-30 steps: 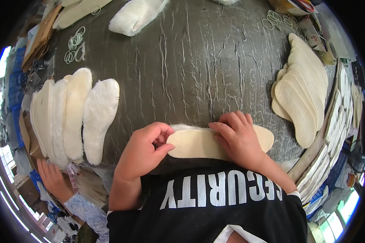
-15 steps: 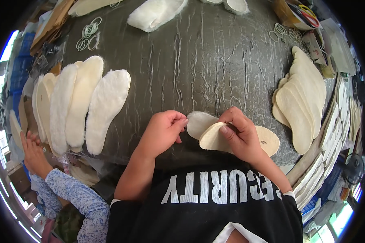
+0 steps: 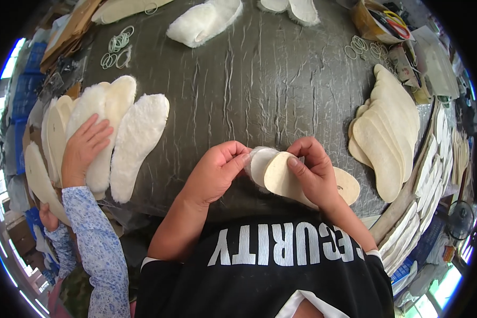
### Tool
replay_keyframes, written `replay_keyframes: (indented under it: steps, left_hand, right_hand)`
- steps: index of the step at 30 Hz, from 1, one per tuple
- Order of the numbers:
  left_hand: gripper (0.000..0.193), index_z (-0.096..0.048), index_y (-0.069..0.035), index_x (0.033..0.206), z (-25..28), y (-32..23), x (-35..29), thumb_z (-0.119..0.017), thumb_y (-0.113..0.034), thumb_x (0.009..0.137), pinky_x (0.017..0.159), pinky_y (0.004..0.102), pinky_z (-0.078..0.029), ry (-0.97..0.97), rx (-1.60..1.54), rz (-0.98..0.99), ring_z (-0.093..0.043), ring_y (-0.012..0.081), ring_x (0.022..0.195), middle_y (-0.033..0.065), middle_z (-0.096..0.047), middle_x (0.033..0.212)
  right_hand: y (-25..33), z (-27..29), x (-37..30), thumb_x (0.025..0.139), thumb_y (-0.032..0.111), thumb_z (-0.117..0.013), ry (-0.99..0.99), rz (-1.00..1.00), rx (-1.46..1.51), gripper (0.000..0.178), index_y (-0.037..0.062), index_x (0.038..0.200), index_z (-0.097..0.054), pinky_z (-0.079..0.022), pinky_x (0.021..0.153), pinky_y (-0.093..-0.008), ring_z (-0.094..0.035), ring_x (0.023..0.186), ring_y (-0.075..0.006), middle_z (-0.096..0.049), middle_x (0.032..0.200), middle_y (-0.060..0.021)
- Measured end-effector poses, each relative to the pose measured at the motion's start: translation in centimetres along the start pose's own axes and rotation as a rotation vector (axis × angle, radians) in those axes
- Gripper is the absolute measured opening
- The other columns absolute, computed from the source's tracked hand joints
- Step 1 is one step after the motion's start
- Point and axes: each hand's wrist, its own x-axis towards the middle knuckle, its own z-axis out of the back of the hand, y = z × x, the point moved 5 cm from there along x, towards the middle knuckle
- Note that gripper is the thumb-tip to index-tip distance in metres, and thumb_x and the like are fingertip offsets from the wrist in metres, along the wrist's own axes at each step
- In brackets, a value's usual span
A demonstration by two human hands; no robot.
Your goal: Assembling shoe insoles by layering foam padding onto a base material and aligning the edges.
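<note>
Pale felt insoles (image 3: 285, 181), lying together close in front of me, are in the grip of my right hand (image 3: 317, 172). Its thumb presses on the top face and the fingers bend over the far edge. A white insole end (image 3: 259, 165) with a fluffy rim sticks out behind the felt one. At that rim my left hand (image 3: 221, 168) is closed in a pinch on the wispy fleece edge; the fingertips partly hide what they hold. A rounded insole end (image 3: 349, 186) with a small mark shows right of my right wrist.
Fleece insoles (image 3: 139, 146) lie in a row at left, where a co-worker's hand (image 3: 87, 142) rests on them. Fanned felt insoles (image 3: 389, 140) are at right. Rubber bands (image 3: 121, 40) and a box of odds and ends (image 3: 379, 21) sit on the dark wrinkled table cover (image 3: 238, 95).
The co-worker's one hand has moved onto the row of fleece insoles, the other holds an insole at far left. My hands stay nearly in place; the felt insole has tilted slightly upright.
</note>
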Motion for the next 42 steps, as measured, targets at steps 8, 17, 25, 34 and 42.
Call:
replay_keyframes:
  steps: [8,17,25,34,42]
  left_hand:
    - [0.014,-0.059,0.001,0.104,-1.2,-0.7,0.3,-0.054,-0.011,0.099,0.079,0.0256,-0.052,0.065,-0.099,-0.027,-0.062,0.0107,0.089,0.0058,-0.065,0.100]
    - [0.016,-0.059,0.001,0.105,-1.8,-0.7,0.6,-0.053,-0.013,0.100,0.081,0.0283,-0.054,0.063,-0.077,-0.026,-0.063,0.0114,0.089,0.0060,-0.065,0.100]
    - [0.015,-0.059,0.001,0.105,-2.3,-1.1,0.4,-0.053,-0.012,0.100,0.079,0.0283,-0.054,0.052,-0.097,-0.030,-0.062,0.0115,0.088,0.0057,-0.064,0.099]
    - [0.015,-0.060,0.002,0.103,-2.7,-1.6,0.2,-0.053,-0.011,0.099,0.076,0.0230,-0.053,0.048,-0.059,-0.016,-0.061,0.0067,0.084,0.0024,-0.064,0.093]
    - [0.016,-0.060,0.001,0.104,-2.5,-1.3,0.1,-0.055,-0.013,0.098,0.073,0.0251,-0.053,0.024,0.061,-0.052,-0.062,0.0099,0.081,0.0037,-0.064,0.092]
  right_hand:
    - [0.0,0.0,0.0,0.096,0.006,-0.059,-0.029,-0.013,0.065,0.007,0.0046,0.102,-0.056,-0.044,0.079,-0.0229,-0.051,0.086,-0.0066,-0.055,0.091,0.0020]
    - [-0.1,0.0,0.1,0.095,0.006,-0.059,-0.072,0.002,0.051,0.007,0.0044,0.102,-0.056,-0.043,0.078,-0.0218,-0.050,0.084,-0.0056,-0.055,0.089,0.0026]
    - [0.0,-0.1,0.0,0.095,0.007,-0.060,-0.101,0.014,0.039,0.008,0.0039,0.102,-0.057,-0.044,0.078,-0.0221,-0.050,0.084,-0.0054,-0.057,0.090,0.0025]
    - [-0.3,-0.3,-0.2,0.093,0.007,-0.063,-0.168,0.042,-0.016,0.010,0.0036,0.101,-0.057,-0.045,0.075,-0.0227,-0.051,0.082,-0.0063,-0.058,0.089,0.0013]
    - [-0.7,-0.2,-0.4,0.087,0.005,-0.068,-0.202,0.096,-0.177,0.015,0.0022,0.098,-0.060,-0.045,0.074,-0.0282,-0.053,0.080,-0.0145,-0.058,0.090,-0.0047]
